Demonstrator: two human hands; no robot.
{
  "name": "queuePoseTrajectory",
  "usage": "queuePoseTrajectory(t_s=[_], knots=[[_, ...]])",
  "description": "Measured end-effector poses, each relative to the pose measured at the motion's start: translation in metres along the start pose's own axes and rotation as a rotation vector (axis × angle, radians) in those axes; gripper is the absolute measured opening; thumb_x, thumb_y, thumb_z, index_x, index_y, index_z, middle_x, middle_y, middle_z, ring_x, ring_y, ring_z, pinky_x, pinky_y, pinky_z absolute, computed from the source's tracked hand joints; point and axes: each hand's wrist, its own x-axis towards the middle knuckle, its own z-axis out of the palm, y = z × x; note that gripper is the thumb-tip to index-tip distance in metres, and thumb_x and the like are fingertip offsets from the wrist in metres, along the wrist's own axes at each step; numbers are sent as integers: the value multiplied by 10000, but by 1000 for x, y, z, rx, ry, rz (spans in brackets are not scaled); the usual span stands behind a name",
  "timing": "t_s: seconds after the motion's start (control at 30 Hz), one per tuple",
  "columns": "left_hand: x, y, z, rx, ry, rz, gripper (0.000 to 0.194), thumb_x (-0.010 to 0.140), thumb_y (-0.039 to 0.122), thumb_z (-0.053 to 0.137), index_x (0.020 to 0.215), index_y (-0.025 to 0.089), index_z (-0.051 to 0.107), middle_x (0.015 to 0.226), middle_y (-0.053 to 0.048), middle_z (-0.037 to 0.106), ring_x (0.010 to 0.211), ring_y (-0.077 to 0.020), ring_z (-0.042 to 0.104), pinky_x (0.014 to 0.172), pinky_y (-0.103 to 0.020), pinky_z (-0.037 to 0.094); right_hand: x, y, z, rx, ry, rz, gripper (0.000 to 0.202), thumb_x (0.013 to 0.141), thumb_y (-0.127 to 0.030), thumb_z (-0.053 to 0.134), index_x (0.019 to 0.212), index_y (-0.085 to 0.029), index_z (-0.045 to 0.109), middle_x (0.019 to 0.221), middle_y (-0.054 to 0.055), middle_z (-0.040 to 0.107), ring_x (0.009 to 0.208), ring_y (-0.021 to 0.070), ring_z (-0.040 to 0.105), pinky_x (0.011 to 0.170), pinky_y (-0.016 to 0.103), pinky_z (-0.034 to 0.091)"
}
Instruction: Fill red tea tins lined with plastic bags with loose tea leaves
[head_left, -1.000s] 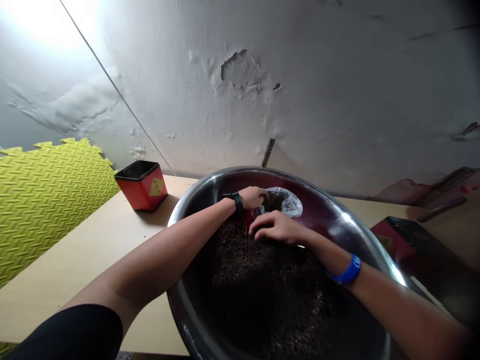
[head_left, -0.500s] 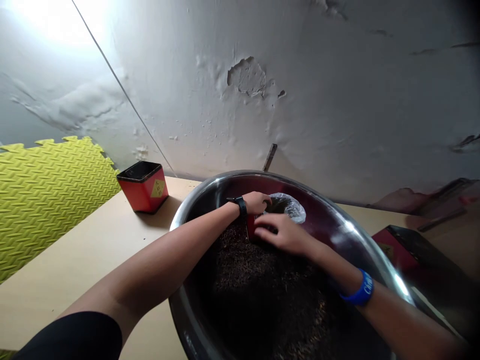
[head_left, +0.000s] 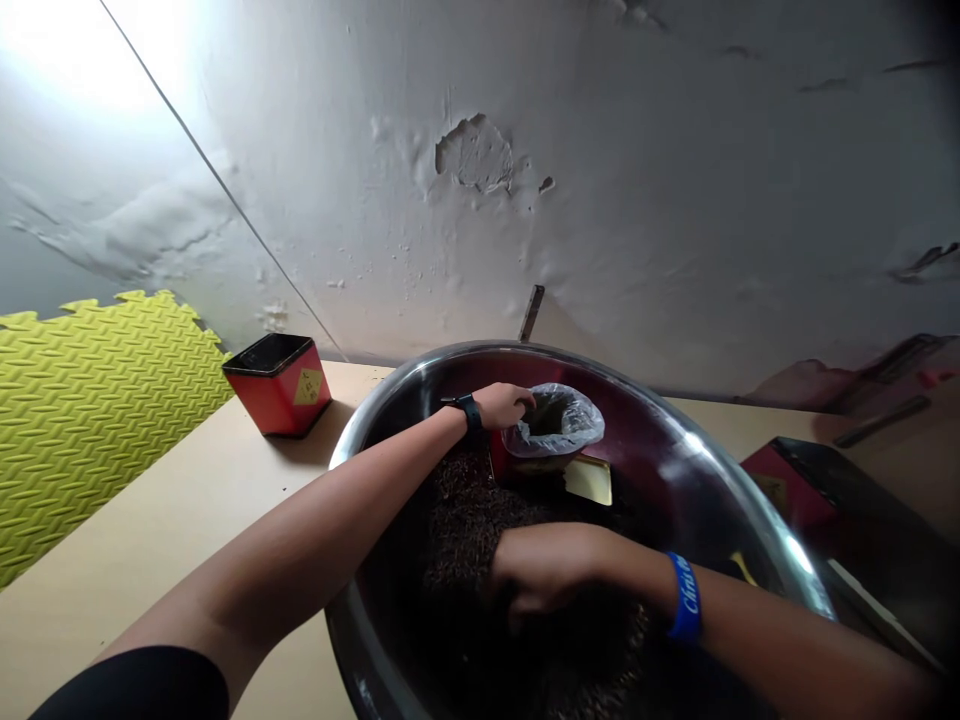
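A big metal basin point(head_left: 697, 445) holds loose dark tea leaves point(head_left: 457, 540). A red tin point(head_left: 517, 468) with a clear plastic bag point(head_left: 581, 425) lining its mouth stands among them at the basin's far side. My left hand point(head_left: 504, 405), wearing a black watch, has its fingers curled over the left edge of the bag and tin. Lower down, my right hand point(head_left: 551, 565) is dug into the leaves, fingers bent and partly buried; how much it grasps is hidden. A gold-coloured lid-like piece point(head_left: 590, 480) lies beside the tin.
An open red-and-black tin point(head_left: 279, 388) stands on the pale table point(head_left: 112, 530) left of the basin. Another red-and-black tin point(head_left: 795, 485) is at the right. Behind rises a peeling wall point(head_left: 637, 200); yellow foam matting point(head_left: 97, 420) is at the left.
My right hand has moved from beside the lined tin down into the tea leaves, uncovering the tin's front and the gold piece. My left hand keeps its hold; the view has shifted slightly.
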Motion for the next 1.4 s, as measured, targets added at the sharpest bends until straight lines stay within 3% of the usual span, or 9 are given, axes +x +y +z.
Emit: queuePoseTrajectory(t_s=[0.23,0.43,0.57,0.67,0.73,0.87,0.93,1.1,1.4], knots=[[-2,4,-2,1,7,3,352,766,175,355,1023,204,594,946,-8,626,826,-128,557,746,-197,411,-29,14,-46,244,413,-18,269,704,-314,575,928,-178,636,862,20,647,760,131,581,714,235,441],[0,2,-1,21,-4,23,339,757,184,373,1011,202,597,950,-15,627,825,-139,560,730,-205,415,-58,53,-71,247,1123,182,359,721,-364,545,1007,-151,587,869,60,636,749,165,589,705,318,471],[2,0,1,26,3,26,340,768,196,368,1024,207,592,966,-14,623,840,-137,559,750,-205,412,-61,67,-72,-154,1213,254,314,700,-351,572,975,-206,617,1024,50,605,976,202,527,886,366,386],[1,-1,0,38,-1,45,332,776,200,365,1017,204,593,964,-17,623,837,-137,559,751,-205,411,-56,51,-69,-207,1296,187,248,782,-331,471,922,-190,620,965,51,616,916,176,545,835,329,412],[1,0,-1,33,-4,38,331,778,206,363,1019,212,590,960,-13,624,833,-137,559,745,-206,413,-51,34,-64,-167,1211,119,257,814,-327,419,899,-184,615,920,47,622,863,160,556,781,301,429],[0,3,-2,23,-10,5,344,774,196,351,1017,213,594,956,-5,622,833,-130,555,760,-199,408,-32,16,-40,-118,552,-4,329,778,-409,467,1011,-217,598,963,33,618,876,161,556,799,283,417],[-1,4,-2,27,-8,2,346,771,191,348,1008,212,599,946,-2,623,828,-127,554,762,-196,405,-17,23,-21,-120,358,7,485,714,-476,525,1137,-240,529,1149,52,535,1033,204,491,891,313,368],[0,2,-1,29,-3,7,352,779,192,335,1021,220,590,956,5,618,838,-126,551,774,-195,402,22,64,17,3,434,180,920,589,-603,569,1338,-180,243,1401,129,171,1261,283,193,1015,398,207],[1,0,-4,31,-87,28,351,794,220,351,1080,215,554,1066,7,584,928,-123,530,848,-196,376,66,89,16,248,645,234,1020,579,-623,559,1356,-105,149,1398,171,125,1278,268,142,1033,366,167]])
